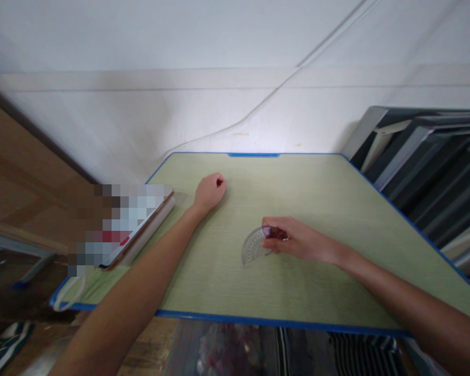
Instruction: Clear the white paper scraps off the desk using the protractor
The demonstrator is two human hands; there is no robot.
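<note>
A clear plastic protractor point(253, 246) with printed scale marks is pinched between the thumb and fingers of my right hand point(293, 237). Its curved edge points left, and the fingers hide its right part. Whether it touches the table below, I cannot tell. My left hand point(210, 192) is curled into a loose fist further back on the pale green tabletop point(235, 282). Nothing shows in that fist, only a dark hollow between the curled fingers.
A stack with a blurred-out top, perhaps books point(149, 235), lies at the table's left edge beside my left forearm. Dark flat panels or frames point(426, 156) lean along the right side. A white cable point(258, 107) runs down the wall behind the blue-edged table.
</note>
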